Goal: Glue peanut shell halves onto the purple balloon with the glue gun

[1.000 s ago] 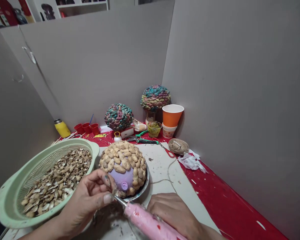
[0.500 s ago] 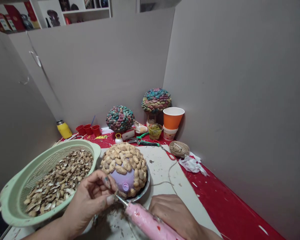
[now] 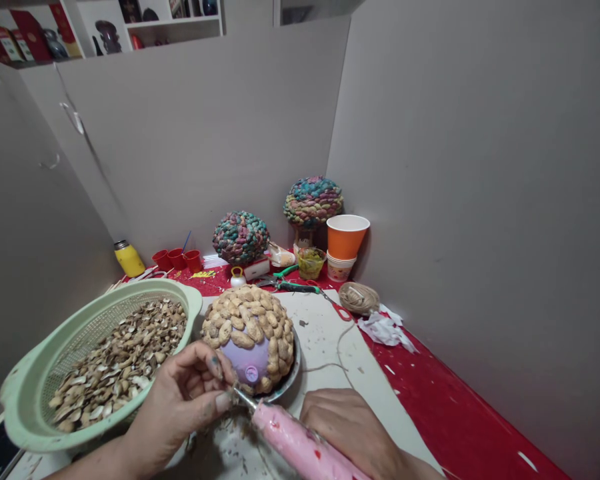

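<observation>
A purple ball [image 3: 247, 359] mostly covered in peanut shells rests in a metal dish [image 3: 291, 373] on the white board. My left hand [image 3: 183, 400] pinches a small shell piece between thumb and fingers just left of the ball's bare patch. A pink glue gun [image 3: 300, 447] lies in my right hand [image 3: 353, 430], its metal nozzle touching the pinched piece near the ball.
A green colander [image 3: 25, 393] full of peanut shells sits at the left. At the back stand two painted shell balls [image 3: 240, 237], an orange cup [image 3: 347, 237], red cups [image 3: 175, 259], a yellow bottle [image 3: 129, 259], scissors [image 3: 293, 285] and a twine roll [image 3: 359, 298]. Grey partition walls enclose the red table.
The view has tilted slightly. My hands and the glue gun stay almost in place; the nozzle stays at the pinched shell.
</observation>
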Available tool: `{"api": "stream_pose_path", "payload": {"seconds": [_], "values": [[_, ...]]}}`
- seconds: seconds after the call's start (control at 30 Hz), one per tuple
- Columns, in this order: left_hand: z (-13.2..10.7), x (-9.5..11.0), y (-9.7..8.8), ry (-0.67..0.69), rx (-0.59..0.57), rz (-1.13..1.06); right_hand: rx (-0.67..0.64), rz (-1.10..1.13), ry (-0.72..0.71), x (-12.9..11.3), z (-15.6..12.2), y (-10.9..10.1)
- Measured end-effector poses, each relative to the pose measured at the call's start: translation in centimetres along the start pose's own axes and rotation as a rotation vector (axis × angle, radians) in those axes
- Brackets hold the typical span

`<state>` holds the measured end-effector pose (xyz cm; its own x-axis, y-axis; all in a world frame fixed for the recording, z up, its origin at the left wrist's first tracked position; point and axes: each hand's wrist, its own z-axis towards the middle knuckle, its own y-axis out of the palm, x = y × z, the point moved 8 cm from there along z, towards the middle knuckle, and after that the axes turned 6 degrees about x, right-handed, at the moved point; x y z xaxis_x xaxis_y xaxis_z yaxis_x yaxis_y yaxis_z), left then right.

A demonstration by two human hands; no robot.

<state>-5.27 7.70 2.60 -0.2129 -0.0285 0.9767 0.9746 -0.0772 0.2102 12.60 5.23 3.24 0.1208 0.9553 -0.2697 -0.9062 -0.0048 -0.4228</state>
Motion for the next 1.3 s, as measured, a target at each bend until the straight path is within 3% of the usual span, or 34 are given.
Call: {"api": "stream_pose_path", "payload": {"seconds": [0.37, 0.63, 1.3], "values": [[-0.1, -0.1, 0.1, -0.015, -0.005, -0.023, 0.012, -0.004, -0.012, 0.0, 0.2, 0.0], [0.0, -0.1, 0.0, -0.024, 0.010, -0.032, -0.011, -0.036, 0.104, 1.0, -0.5, 0.9], [0.0, -0.2, 0.1, -0.017, 0.008, -0.103, -0.027, -0.100, 0.089, 0.9, -0.7, 1.2]]}}
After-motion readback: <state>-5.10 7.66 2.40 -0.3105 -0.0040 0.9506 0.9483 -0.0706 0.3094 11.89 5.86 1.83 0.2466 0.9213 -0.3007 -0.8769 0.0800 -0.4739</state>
